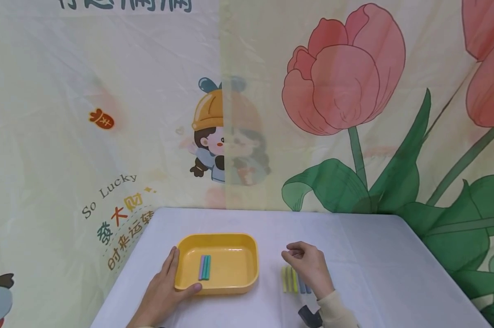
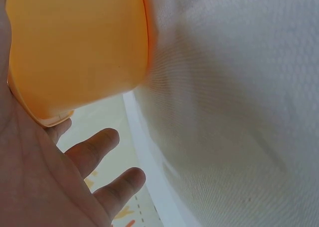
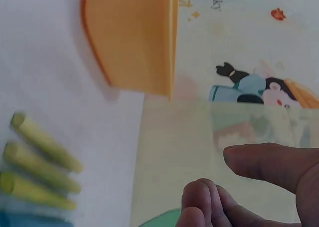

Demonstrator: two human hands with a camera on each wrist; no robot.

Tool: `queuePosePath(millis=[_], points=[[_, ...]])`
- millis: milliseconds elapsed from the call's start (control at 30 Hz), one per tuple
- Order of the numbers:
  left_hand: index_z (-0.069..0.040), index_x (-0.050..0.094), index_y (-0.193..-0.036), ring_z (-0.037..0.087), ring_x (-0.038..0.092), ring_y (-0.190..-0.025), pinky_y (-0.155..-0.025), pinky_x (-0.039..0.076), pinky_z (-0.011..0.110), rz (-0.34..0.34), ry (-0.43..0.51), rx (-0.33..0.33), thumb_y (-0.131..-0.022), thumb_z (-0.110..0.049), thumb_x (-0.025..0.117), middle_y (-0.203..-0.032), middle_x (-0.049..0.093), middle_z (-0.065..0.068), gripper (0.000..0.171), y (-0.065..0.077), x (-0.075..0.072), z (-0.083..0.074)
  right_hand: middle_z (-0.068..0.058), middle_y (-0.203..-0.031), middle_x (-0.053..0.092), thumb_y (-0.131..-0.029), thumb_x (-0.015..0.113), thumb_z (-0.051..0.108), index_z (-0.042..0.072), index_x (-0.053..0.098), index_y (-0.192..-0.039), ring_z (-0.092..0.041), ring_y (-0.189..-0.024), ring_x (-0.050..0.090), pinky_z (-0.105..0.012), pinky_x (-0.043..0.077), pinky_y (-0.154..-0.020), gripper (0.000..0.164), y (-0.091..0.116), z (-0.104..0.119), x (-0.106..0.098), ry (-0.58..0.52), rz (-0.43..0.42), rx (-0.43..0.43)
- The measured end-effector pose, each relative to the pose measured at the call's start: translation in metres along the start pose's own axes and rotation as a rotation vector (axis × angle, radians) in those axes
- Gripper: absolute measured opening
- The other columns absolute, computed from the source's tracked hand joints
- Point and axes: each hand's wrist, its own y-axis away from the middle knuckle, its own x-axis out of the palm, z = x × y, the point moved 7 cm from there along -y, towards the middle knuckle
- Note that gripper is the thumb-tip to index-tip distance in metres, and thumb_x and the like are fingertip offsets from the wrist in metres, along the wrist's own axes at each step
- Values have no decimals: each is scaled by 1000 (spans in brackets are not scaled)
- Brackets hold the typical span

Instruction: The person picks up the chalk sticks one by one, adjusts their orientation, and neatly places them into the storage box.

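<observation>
A yellow tray (image 1: 234, 289) stands on the white table, with a purple stick (image 1: 201, 267) and teal sticks (image 1: 206, 267) lying side by side in it. My left hand (image 1: 162, 288) holds its near left corner, the thumb at the front rim and the fingers along the left wall. In the left wrist view those fingers (image 2: 97, 149) reach past the tray's orange-looking side. To the right of the tray, my right hand (image 1: 309, 266) hovers above yellow-green sticks (image 1: 289, 279) and blue sticks (image 1: 302, 287), partly hiding them. Its thumb (image 3: 259, 159) and bent fingertips stand apart with nothing between them.
White cloth covers the table (image 1: 378, 273). Behind its far edge hangs a printed curtain (image 1: 247, 196) with tulips and cartoon figures. A dark band (image 1: 310, 316) sits by the right wrist.
</observation>
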Motion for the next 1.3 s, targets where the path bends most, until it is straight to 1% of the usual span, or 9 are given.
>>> queuePosePath(millis=[167, 300, 367, 500, 633, 700, 967, 1133, 1300], points=[[-9, -6, -163, 56, 29, -141, -111, 29, 71, -2, 0, 1, -74, -86, 61, -170, -2, 16, 135, 0, 0, 1, -2, -91, 70, -87, 79, 27, 5, 75, -108, -17, -83, 67, -35, 58, -68, 31, -1, -26, -9, 44, -8, 84], [-10, -6, -163, 56, 29, -141, -111, 30, 70, -5, 6, 10, -74, -86, 61, -170, -1, 15, 135, 0, 0, 2, -4, -91, 71, -86, 77, 23, 2, 74, -107, -18, -81, 66, -35, 58, -66, 30, -1, -47, -13, 93, -16, 147], [-9, -6, -163, 55, 30, -141, -111, 30, 70, -7, 7, 12, -74, -86, 61, -170, -1, 16, 135, 0, 1, 1, -5, -90, 71, -86, 76, 21, 2, 74, -106, -18, -79, 65, -34, 57, -65, 28, -1, -55, -14, 109, -14, 161], [-9, -6, -163, 55, 31, -141, -110, 31, 70, -11, 6, 19, -75, -86, 61, -170, -1, 16, 134, 0, 0, 1, -5, -88, 71, -85, 77, 20, 1, 74, -104, -18, -78, 65, -35, 57, -66, 27, -1, -68, -14, 134, 7, 201], [-9, -6, -163, 54, 32, -140, -110, 32, 70, -18, 4, 32, -76, -85, 61, -170, -1, 15, 134, 0, 0, 1, -7, -88, 69, -84, 79, 21, -2, 73, -104, -20, -78, 64, -36, 57, -66, 31, -2, -81, -8, 168, 24, 272], [-9, -6, -163, 54, 32, -141, -110, 32, 70, -18, 2, 30, -75, -86, 61, -170, -1, 15, 134, 0, 0, 0, -8, -87, 69, -84, 79, 22, -3, 72, -104, -20, -77, 63, -35, 57, -66, 33, -2, -87, -6, 186, 26, 291], [-8, -5, -163, 55, 33, -140, -109, 33, 69, -21, -4, 26, -74, -87, 61, -170, 0, 16, 136, 0, 1, 0, -7, -82, 68, -81, 80, 21, -5, 72, -99, -19, -73, 63, -33, 57, -63, 33, 0, -99, 2, 219, 41, 297], [-7, -5, -163, 55, 33, -140, -109, 33, 69, -24, -7, 23, -74, -86, 62, -170, 1, 17, 136, -1, 1, 0, -7, -81, 67, -80, 79, 19, -4, 72, -97, -18, -72, 62, -31, 57, -62, 29, -2, -100, 4, 236, 42, 299], [-8, -5, -163, 54, 33, -140, -109, 32, 70, -13, -3, 9, -74, -86, 62, -170, 0, 16, 136, -1, 2, 1, -6, -80, 67, -80, 79, 16, -2, 72, -94, -17, -71, 63, -31, 57, -61, 24, -3, -99, 7, 245, 49, 293]])
